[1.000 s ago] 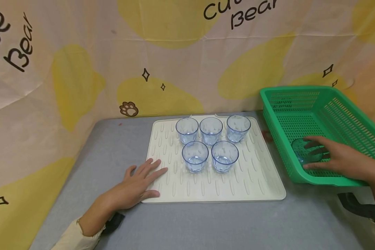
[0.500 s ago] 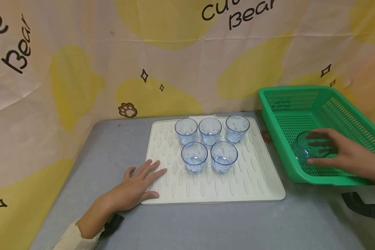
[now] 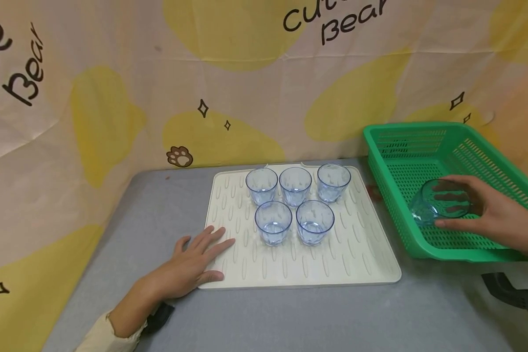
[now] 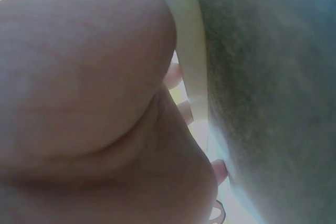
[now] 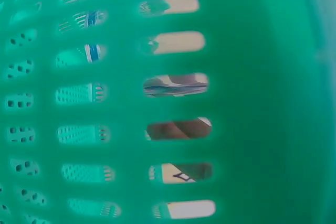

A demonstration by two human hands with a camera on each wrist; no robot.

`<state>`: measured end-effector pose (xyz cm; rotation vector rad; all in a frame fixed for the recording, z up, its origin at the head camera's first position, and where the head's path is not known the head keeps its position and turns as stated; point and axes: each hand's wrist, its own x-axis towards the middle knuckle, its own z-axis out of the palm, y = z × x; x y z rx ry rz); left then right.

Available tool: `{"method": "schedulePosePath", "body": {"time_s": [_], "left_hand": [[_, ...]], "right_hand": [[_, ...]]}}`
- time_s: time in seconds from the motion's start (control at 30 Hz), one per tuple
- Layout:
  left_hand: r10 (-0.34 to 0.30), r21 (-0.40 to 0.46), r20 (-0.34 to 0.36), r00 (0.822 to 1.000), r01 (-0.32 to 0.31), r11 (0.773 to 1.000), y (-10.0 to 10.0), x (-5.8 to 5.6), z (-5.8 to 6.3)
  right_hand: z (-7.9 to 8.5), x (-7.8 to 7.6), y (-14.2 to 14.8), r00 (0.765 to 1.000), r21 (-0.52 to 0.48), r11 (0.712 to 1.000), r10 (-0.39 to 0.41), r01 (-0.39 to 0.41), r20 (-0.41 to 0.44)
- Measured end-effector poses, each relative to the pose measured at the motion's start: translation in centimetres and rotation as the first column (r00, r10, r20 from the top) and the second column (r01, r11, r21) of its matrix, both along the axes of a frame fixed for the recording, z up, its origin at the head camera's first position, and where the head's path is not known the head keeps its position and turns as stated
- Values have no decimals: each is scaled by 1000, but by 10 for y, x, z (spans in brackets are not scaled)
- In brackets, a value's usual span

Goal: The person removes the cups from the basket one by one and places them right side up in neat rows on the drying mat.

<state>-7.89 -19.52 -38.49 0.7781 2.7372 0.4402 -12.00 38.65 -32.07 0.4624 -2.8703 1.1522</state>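
My right hand (image 3: 488, 210) grips a blue-tinted drinking glass (image 3: 440, 200) inside the green plastic basket (image 3: 431, 253), its mouth tilted toward the palm. In the right wrist view the slotted basket wall (image 5: 121, 108) fills the picture, with bits of the hand showing through the slots. My left hand (image 3: 187, 269) rests with spread fingers on the left front corner of the white draining mat (image 3: 343, 264). The left wrist view shows mostly the left palm (image 4: 84, 77) close up, beside the mat's pale edge. Several matching glasses (image 3: 274, 224) stand upright in two rows on the mat.
A grey cloth (image 3: 264, 322) covers the table under the mat and basket. A printed curtain (image 3: 246, 88) with yellow patches hangs behind and along the left side. The basket's raised rim (image 3: 378, 195) stands close to the mat's right edge.
The right hand has lifted slightly and tipped the glass inside the basket, shifting a little to the right. The left hand and the glasses on the mat stay put.
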Motion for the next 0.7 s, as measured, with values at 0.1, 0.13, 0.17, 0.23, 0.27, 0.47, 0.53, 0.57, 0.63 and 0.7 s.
{"method": "schedulePosePath", "body": {"time_s": [0.1,0.13,0.17,0.23,0.27,0.47,0.53,0.57,0.63,0.7], "left_hand": [[0,0,0,1000,0,1000,0,0,-1],[1,0,0,1000,-1,1000,0,0,-1],[2,0,1,1000,-2,1000,0,0,-1],[4,2,3,1000,-4,1000,0,0,-1],[4,2,4,1000,-4,1000,0,0,-1],[11,3,19,1000,-11,1000,1,0,0],[11,6,22,1000,-11,1000,1,0,0],[11,5,24,1000,-11,1000,1,0,0],[13,7,28,1000,-14,1000,1,0,-1],[13,8,28,1000,-13,1000,1,-1,0]], "right_hand": [[0,0,-2,1000,-18,1000,13,-14,-15],[1,0,-3,1000,-16,1000,15,-16,-18],[2,0,-4,999,-17,1000,21,-21,-24],[3,1,-6,999,-8,1000,24,-24,-31],[4,1,-6,999,-2,1000,23,-23,-34],[6,3,-8,999,15,1000,10,-9,-34],[7,4,-8,999,11,1000,7,-7,-35],[8,4,-8,999,8,1000,7,-7,-37],[9,4,-8,999,-2,1000,8,-8,-45],[10,5,-8,999,-23,1000,6,-8,-53]]}}
